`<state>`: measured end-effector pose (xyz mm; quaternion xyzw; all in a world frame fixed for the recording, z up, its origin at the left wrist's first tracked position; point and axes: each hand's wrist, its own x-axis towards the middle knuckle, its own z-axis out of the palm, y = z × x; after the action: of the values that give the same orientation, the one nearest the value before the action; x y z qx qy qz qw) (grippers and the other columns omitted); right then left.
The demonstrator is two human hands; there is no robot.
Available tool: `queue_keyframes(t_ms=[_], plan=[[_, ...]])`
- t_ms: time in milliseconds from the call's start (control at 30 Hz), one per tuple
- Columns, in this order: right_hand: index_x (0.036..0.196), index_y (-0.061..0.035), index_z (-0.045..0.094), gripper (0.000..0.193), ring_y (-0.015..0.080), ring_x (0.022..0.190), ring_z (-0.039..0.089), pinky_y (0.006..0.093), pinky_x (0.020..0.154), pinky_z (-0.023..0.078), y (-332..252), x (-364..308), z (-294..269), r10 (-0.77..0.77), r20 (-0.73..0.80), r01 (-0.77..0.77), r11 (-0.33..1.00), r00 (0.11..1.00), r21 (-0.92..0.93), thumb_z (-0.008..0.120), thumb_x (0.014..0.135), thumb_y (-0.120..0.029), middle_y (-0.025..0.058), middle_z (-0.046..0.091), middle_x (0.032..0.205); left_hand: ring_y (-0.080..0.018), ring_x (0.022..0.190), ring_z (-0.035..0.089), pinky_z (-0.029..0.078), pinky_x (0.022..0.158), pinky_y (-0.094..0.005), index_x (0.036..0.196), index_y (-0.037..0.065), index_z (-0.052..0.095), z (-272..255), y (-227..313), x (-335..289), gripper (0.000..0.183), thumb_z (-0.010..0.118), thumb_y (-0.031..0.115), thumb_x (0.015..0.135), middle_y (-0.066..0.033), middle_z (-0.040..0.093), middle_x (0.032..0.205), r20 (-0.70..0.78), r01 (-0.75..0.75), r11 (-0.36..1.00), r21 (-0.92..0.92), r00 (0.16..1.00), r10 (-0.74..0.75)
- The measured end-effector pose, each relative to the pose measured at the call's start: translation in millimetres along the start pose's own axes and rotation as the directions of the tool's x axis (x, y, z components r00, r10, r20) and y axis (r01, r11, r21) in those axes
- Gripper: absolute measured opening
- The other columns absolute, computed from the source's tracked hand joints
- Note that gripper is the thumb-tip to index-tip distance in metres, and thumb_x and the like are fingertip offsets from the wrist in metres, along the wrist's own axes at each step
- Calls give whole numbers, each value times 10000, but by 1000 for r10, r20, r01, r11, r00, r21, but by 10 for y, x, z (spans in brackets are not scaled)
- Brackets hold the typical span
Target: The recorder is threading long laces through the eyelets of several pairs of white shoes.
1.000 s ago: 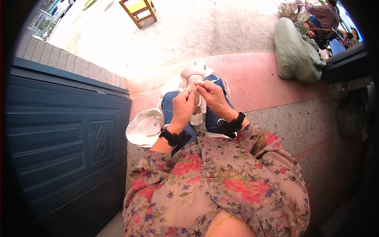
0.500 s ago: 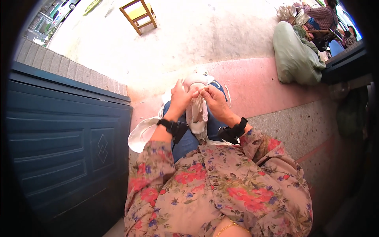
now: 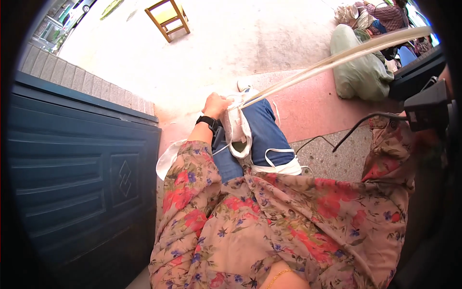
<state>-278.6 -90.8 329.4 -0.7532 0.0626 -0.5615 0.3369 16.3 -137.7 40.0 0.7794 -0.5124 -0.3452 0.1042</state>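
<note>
Too hard a pull could break the hold

The left hand (image 3: 216, 104) is curled closed on the far end of a pale sneaker (image 3: 235, 123), which lies over the jeans (image 3: 263, 126), its opening toward the body. Should that grip slip, the shoe could twist toward the pull. A cream lace (image 3: 414, 32) stretches doubled from it to the upper right; uneven tension might leave one strand slack. A loose loop (image 3: 280, 150) on another white shoe (image 3: 288, 166), or the black cable (image 3: 315, 138), could snag it. Only a sliver of the right hand (image 3: 446, 76) shows; I cannot tell what its fingers do.
</note>
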Motion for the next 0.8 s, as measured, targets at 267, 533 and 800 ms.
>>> queue_keyframes(t_ms=[267,533,800], plan=[[986,-21,525,253,91,406,412,240,439,442,18,486,106,117,-141,-118,993,983,-2,432,922,-247,-9,440,556,-249,837,592,456,727,-336,1007,-48,552,-4,-380,-83,460,640,312,734,-151,622,897,-436,-230,951,-207,892,121],[891,-55,563,151,148,563,544,289,527,452,1142,-1001,817,868,331,-830,469,370,-300,506,865,-193,55,579,662,-259,745,593,463,679,-315,898,-27,605,-48,-372,-451,169,544,81,784,-163,611,814,-289,-605,796,-2,763,579],[755,-4,529,94,302,765,560,368,678,462,1777,-1916,1425,589,485,-325,787,646,-524,564,714,-80,124,520,854,-317,801,558,464,695,-391,924,2,571,35,-97,-489,218,503,-3,717,-170,582,818,-130,-710,592,381,593,795]])
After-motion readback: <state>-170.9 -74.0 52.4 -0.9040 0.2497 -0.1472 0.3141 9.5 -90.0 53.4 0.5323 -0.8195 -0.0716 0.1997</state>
